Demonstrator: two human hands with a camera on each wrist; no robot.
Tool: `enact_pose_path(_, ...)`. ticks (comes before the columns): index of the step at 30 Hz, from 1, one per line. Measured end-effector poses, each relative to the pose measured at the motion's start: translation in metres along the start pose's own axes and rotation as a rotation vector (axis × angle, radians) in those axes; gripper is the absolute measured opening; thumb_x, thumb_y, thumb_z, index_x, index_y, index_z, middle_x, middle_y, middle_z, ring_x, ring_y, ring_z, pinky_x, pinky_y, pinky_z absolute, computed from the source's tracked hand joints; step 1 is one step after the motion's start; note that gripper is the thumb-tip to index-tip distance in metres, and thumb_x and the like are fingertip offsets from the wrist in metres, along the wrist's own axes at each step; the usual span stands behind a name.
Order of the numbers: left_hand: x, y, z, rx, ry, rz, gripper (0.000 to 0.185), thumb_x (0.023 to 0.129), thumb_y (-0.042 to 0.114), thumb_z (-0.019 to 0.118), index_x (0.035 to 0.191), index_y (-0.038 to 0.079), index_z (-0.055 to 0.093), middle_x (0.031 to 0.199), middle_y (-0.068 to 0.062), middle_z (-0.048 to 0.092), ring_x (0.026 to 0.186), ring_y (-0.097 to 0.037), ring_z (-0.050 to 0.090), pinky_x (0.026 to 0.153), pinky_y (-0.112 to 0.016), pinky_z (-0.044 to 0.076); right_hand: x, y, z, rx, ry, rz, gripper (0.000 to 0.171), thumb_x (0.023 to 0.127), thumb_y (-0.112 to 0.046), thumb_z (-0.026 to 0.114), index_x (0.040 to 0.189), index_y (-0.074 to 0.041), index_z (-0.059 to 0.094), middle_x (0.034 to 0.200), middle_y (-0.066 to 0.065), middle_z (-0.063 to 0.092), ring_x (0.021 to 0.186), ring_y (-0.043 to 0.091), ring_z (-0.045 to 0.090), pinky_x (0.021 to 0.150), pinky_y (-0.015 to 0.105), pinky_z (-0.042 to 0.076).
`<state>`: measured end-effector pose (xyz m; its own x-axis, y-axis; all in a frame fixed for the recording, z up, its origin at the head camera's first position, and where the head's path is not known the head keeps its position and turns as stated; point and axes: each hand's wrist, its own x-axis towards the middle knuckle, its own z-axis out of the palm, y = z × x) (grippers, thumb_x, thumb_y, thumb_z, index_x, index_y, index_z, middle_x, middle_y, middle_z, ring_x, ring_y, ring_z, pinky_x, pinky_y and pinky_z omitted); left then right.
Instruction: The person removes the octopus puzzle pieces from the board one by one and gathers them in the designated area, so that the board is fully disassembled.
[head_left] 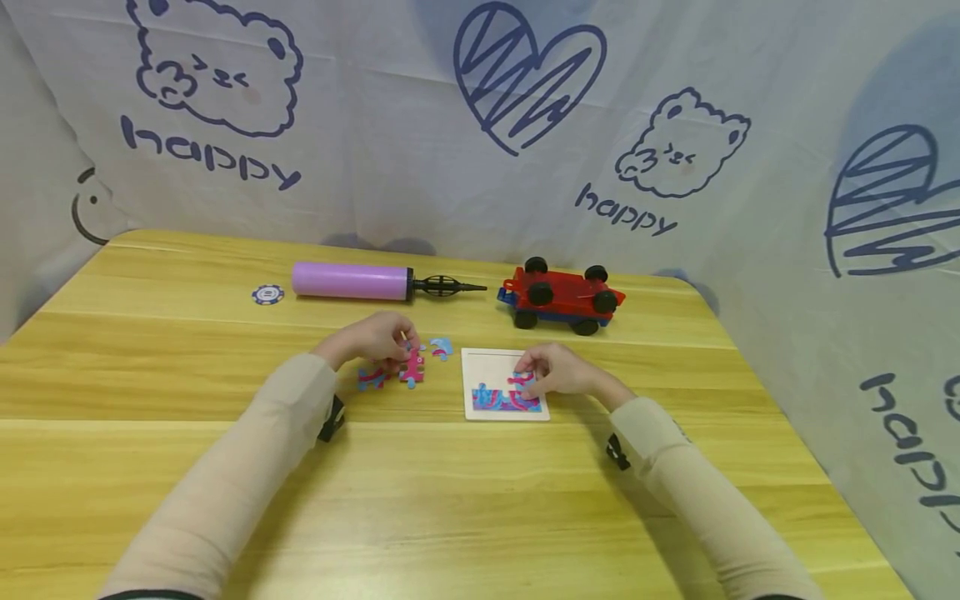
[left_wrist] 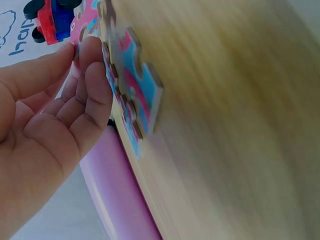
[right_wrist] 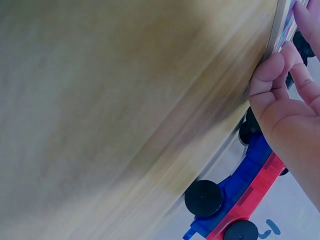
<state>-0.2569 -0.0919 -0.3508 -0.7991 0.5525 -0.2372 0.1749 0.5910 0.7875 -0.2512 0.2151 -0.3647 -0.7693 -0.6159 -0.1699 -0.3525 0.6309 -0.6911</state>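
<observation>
Where the puzzle tray [head_left: 483, 363] lies, the right hand [head_left: 561, 372] pinches a piece [head_left: 521, 381]. Left of it, the left hand [head_left: 379, 336] pinches another piece [head_left: 411, 369].

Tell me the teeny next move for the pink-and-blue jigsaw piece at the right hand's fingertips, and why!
Maybe the right hand should gently press that piece down: it's right by the row of pink, blue and purple jigsaw pieces in the pale square tray, but the hand partly covers it, so I can't tell whether it's seated.
</observation>
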Motion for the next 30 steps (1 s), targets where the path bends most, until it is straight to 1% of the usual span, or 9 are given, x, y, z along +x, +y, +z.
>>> enact_pose_path(3, -0.0018, -0.0005, -0.0008, 0.028, -0.001, -0.006, 0.008, 0.083, -0.007, 0.053, 0.091, -0.007, 0.054, 0.071, -0.011, 0.058, 0.056, -0.015, 0.056, 0.053, -0.026, 0.047, -0.0005, -0.0015, -0.0001, 0.004, -0.005, 0.013, 0.027, 0.072, -0.002, 0.072, 0.095, 0.005, 0.06, 0.07, 0.004, 0.051, 0.057, 0.013, 0.038, 0.053, 0.021, 0.034)
enact_pose_path(4, -0.002, -0.0005, -0.0007, 0.041, -0.003, -0.009, 0.007, 0.083, -0.007, 0.053, 0.09, -0.007, 0.054, 0.071, -0.011, 0.059, 0.056, -0.014, 0.056, 0.053, -0.025, 0.047, 0.0008, 0.0027, 0.0003, 0.005, -0.005, 0.016, 0.028, 0.071, -0.003, 0.072, 0.095, 0.004, 0.06, 0.07, 0.002, 0.051, 0.057, 0.012, 0.038, 0.053, 0.021, 0.034)
enact_pose_path(8, -0.0023, -0.0003, -0.0007, 0.09, -0.005, -0.027, 0.008, 0.082, -0.005, 0.055, 0.09, -0.007, 0.056, 0.068, -0.01, 0.06, 0.055, -0.013, 0.055, 0.051, -0.023, 0.045, 0.0001, 0.0012, 0.0001, 0.002, -0.007, 0.029, 0.029, 0.071, -0.003, 0.073, 0.096, 0.004, 0.06, 0.07, 0.003, 0.051, 0.057, 0.012, 0.038, 0.052, 0.021, 0.034)
enact_pose_path(14, -0.0019, -0.0013, -0.0006, 0.144, -0.003, -0.008, 0.005, 0.081, -0.006, 0.056, 0.085, -0.005, 0.057, 0.065, -0.009, 0.06, 0.052, -0.012, 0.056, 0.05, -0.022, 0.045, -0.0006, -0.0009, -0.0003, 0.0, -0.014, 0.033, 0.032, 0.07, -0.002, 0.074, 0.098, 0.005, 0.06, 0.069, 0.003, 0.051, 0.056, 0.011, 0.038, 0.052, 0.02, 0.034)
enact_pose_path(22, -0.0021, -0.001, -0.001, 0.16, 0.001, -0.047, 0.005, 0.081, -0.004, 0.06, 0.084, -0.002, 0.057, 0.065, -0.008, 0.059, 0.052, -0.012, 0.055, 0.05, -0.023, 0.047, -0.0035, -0.0011, -0.0018, -0.007, -0.037, 0.003, 0.037, 0.069, -0.002, 0.074, 0.101, 0.007, 0.059, 0.073, 0.006, 0.052, 0.056, 0.011, 0.038, 0.051, 0.02, 0.033)
enact_pose_path(27, -0.0026, 0.0005, -0.0018, 0.152, 0.007, -0.033, 0.004, 0.08, -0.004, 0.06, 0.083, -0.004, 0.057, 0.066, -0.008, 0.061, 0.052, -0.012, 0.056, 0.051, -0.024, 0.047, -0.0059, -0.0007, -0.0025, -0.02, -0.033, -0.001, 0.04, 0.068, -0.002, 0.074, 0.104, 0.006, 0.058, 0.076, 0.006, 0.051, 0.058, 0.012, 0.038, 0.053, 0.021, 0.034)
enact_pose_path(30, -0.0018, 0.0012, -0.0013, 0.164, 0.015, -0.023, 0.004, 0.08, -0.003, 0.059, 0.083, -0.003, 0.057, 0.066, -0.007, 0.061, 0.051, -0.012, 0.056, 0.051, -0.023, 0.046, -0.0067, -0.0009, -0.0024, -0.024, -0.029, 0.008, 0.042, 0.069, -0.003, 0.074, 0.106, 0.006, 0.058, 0.078, 0.006, 0.051, 0.06, 0.012, 0.039, 0.054, 0.022, 0.035)
